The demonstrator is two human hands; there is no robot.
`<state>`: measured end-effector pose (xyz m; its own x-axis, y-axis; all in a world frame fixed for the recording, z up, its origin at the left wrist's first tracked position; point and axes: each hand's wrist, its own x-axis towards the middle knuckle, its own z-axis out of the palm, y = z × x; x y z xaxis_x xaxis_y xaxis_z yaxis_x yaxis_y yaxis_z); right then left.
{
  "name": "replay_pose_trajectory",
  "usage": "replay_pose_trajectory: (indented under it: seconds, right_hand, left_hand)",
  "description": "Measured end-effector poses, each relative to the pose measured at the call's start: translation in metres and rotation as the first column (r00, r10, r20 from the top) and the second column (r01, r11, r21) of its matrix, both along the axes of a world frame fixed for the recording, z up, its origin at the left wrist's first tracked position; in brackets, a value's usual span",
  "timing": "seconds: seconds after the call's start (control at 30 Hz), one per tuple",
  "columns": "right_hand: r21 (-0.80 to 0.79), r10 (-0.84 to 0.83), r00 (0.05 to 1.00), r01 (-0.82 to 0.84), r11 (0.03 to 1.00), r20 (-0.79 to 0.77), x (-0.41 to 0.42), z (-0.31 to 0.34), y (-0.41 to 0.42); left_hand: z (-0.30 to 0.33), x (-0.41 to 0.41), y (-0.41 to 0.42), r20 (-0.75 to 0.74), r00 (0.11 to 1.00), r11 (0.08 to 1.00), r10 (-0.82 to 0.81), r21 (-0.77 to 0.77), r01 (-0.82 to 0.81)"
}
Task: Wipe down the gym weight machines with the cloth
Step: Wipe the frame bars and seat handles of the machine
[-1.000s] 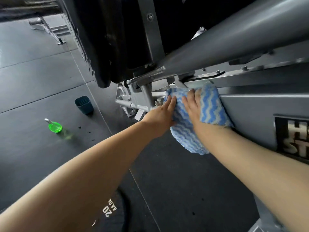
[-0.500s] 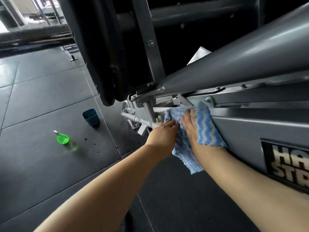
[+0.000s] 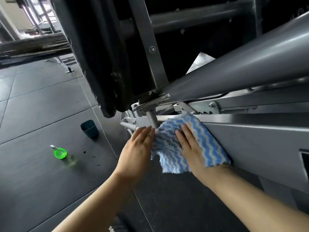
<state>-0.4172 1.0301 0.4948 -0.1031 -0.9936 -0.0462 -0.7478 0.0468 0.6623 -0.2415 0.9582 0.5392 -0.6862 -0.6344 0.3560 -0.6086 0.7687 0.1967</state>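
A blue and white striped cloth [image 3: 207, 141] lies spread against the side of the grey weight machine's low frame beam [image 3: 254, 141]. My right hand [image 3: 190, 148] presses flat on the cloth with straight fingers. My left hand [image 3: 138, 148] lies flat beside it, fingertips touching the cloth's left edge near a short steel post [image 3: 151, 117]. The cloth's lower edge hangs free below the beam. A thick grey tube [image 3: 234, 76] slants above both hands, and a black seat pad [image 3: 100, 64] hangs at the left.
A green spray bottle [image 3: 59, 152] and a dark teal cup [image 3: 89, 129] stand on the black rubber floor tiles [image 3: 41, 106] to the left. Another machine's frame [image 3: 33, 42] sits at the far left. A black weight plate [image 3: 117, 226] lies at the bottom edge.
The view has tilted up and drawn nearer. Both hands have flattened on the cloth, which is now spread wider along the beam; the right hand has slid a little to the right.
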Motion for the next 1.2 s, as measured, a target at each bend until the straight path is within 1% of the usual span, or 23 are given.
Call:
replay_pose_trajectory:
  seconds: [0.07,0.1,0.13,0.17,0.2,0.23,0.27,0.3,0.33,0.37,0.4,0.47,0.57,0.6,0.7,0.73,0.8,0.87,0.93,1.0,1.1,1.13,1.2]
  right_hand:
    - [-0.056,-0.076,0.987,0.085,0.995,0.142,0.004,0.003,-0.002]
    - [-0.069,-0.05,0.983,0.064,0.996,0.179,0.006,0.003,-0.001]
    - [-0.086,-0.066,0.967,0.09,0.992,0.247,0.011,0.012,-0.002]
    - [-0.123,-0.038,0.964,0.072,0.99,0.265,0.016,0.017,-0.001]
    - [-0.152,-0.043,0.967,0.084,0.985,0.253,0.022,0.026,0.0]
    - [-0.261,-0.015,0.91,0.134,0.956,0.414,0.025,0.026,-0.003]
    - [-0.383,0.086,0.862,0.131,0.914,0.499,0.024,0.023,-0.009]
    - [-0.512,0.199,0.826,0.123,0.85,0.528,0.026,0.019,-0.016]
    - [-0.546,0.226,0.771,0.182,0.818,0.596,0.03,0.02,-0.018]
    - [-0.504,0.226,0.691,0.228,0.833,0.687,0.035,0.021,-0.021]
    - [-0.481,0.21,0.643,0.281,0.83,0.737,0.042,0.025,-0.024]
    - [-0.503,0.202,0.595,0.397,0.768,0.778,0.051,0.022,-0.03]
    - [-0.608,0.222,0.647,0.464,0.645,0.729,0.057,0.012,-0.038]
    - [-0.627,0.229,0.657,0.468,0.622,0.718,0.058,0.009,-0.04]
    - [-0.655,0.243,0.655,0.507,0.56,0.715,0.061,0.003,-0.042]
    - [-0.673,0.262,0.661,0.5,0.545,0.703,0.06,0.002,-0.042]
    - [-0.698,0.306,0.668,0.458,0.55,0.678,0.059,0.001,-0.039]
    - [-0.735,0.343,0.697,0.391,0.554,0.629,0.056,0.0,-0.035]
    - [-0.761,0.353,0.725,0.355,0.544,0.591,0.054,0.0,-0.035]
    - [-0.783,0.359,0.751,0.326,0.529,0.555,0.053,-0.001,-0.035]
    - [-0.813,0.366,0.784,0.282,0.509,0.501,0.048,-0.005,-0.036]
    - [-0.832,0.371,0.801,0.261,0.489,0.469,0.046,-0.008,-0.038]
    - [-0.872,0.37,0.842,0.213,0.44,0.392,0.043,-0.012,-0.042]
  left_hand:
    - [-0.005,-0.008,-0.001,-0.057,0.998,0.984,0.022,0.176,-0.011]
    - [-0.008,-0.015,-0.002,-0.094,0.996,0.959,0.006,0.284,0.021]
    - [-0.011,-0.023,-0.001,-0.119,0.993,0.923,-0.024,0.378,0.068]
    - [-0.013,-0.029,0.001,-0.164,0.985,0.897,-0.057,0.425,0.123]
    - [-0.017,-0.033,0.003,-0.214,0.973,0.883,-0.084,0.437,0.173]
    - [-0.021,-0.034,0.004,-0.253,0.962,0.87,-0.098,0.448,0.207]
    - [-0.025,-0.035,0.004,-0.296,0.95,0.86,-0.102,0.454,0.234]
    - [-0.031,-0.035,0.002,-0.329,0.939,0.847,-0.103,0.466,0.256]
    - [-0.036,-0.035,0.0,-0.353,0.929,0.838,-0.108,0.471,0.276]
    - [-0.039,-0.034,-0.001,-0.365,0.926,0.838,-0.099,0.472,0.275]
    - [-0.043,-0.032,-0.004,-0.378,0.922,0.837,-0.088,0.473,0.274]
    - [-0.045,-0.029,-0.012,-0.413,0.907,0.85,-0.084,0.446,0.281]
    - [-0.047,-0.026,-0.035,-0.494,0.861,0.874,-0.121,0.358,0.328]
    - [-0.047,-0.026,-0.041,-0.517,0.848,0.862,-0.113,0.373,0.343]
    - [-0.042,-0.026,-0.052,-0.587,0.809,0.759,-0.029,0.514,0.4]
    - [-0.039,-0.027,-0.055,-0.617,0.787,0.73,-0.019,0.529,0.433]
    - [-0.034,-0.025,-0.06,-0.676,0.737,0.664,-0.006,0.549,0.508]
    - [-0.036,-0.021,-0.065,-0.732,0.679,0.568,0.058,0.584,0.581]
    - [-0.04,-0.019,-0.069,-0.713,0.681,0.526,0.164,0.648,0.551]
    - [-0.046,-0.024,-0.07,-0.655,0.719,0.553,0.234,0.698,0.456]
    - [-0.06,-0.037,-0.076,-0.588,0.78,0.475,0.211,0.76,0.444]
    - [-0.065,-0.04,-0.08,-0.561,0.809,0.479,0.173,0.766,0.429]
    - [-0.074,-0.045,-0.088,-0.582,0.805,0.506,0.113,0.731,0.458]
